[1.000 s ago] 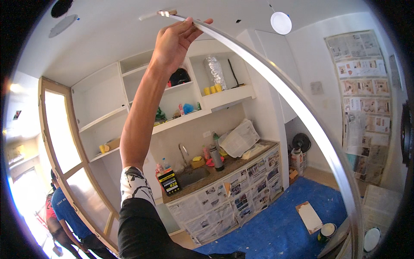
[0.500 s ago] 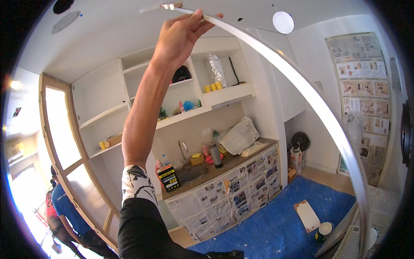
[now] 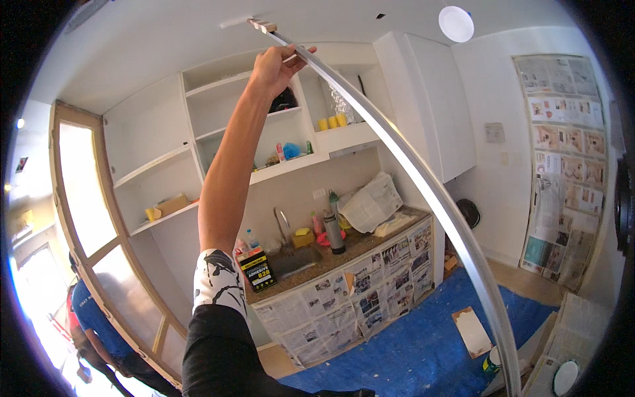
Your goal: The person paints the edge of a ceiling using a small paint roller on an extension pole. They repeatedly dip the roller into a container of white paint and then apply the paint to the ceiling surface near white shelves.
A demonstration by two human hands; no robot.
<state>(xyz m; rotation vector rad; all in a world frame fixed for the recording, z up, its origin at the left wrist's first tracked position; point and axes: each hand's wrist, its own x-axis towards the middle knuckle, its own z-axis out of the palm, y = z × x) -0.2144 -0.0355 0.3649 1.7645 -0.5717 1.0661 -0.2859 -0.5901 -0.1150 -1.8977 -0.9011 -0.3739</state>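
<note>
My left hand [image 3: 281, 65] is raised toward the ceiling, its thumb and fingers closed around a long silvery metal pole [image 3: 405, 145]. A small head [image 3: 263, 26], banded in tan and white, sits at the pole's upper end; it looks like a brush bound on, but I cannot be sure. Its tip is at the ceiling, beside a whiter streak [image 3: 235, 22]. From there the pole slants down to the right, looking bowed in this view, and leaves at the lower edge. My right hand is out of the picture, and so is the pole's lower end.
White shelves [image 3: 155, 165] and a counter with a sink [image 3: 296, 261] stand ahead. A black-yellow can [image 3: 256, 270] is on the counter. Blue sheeting [image 3: 397, 351] covers the floor, with an open paint can [image 3: 491, 362]. People [image 3: 99, 317] are beyond the wooden-framed door [image 3: 109, 258].
My left hand and the pole's head sit slightly lower in the picture. The pole's lower part has swung left. The view has shifted a little. My grip is the same.
</note>
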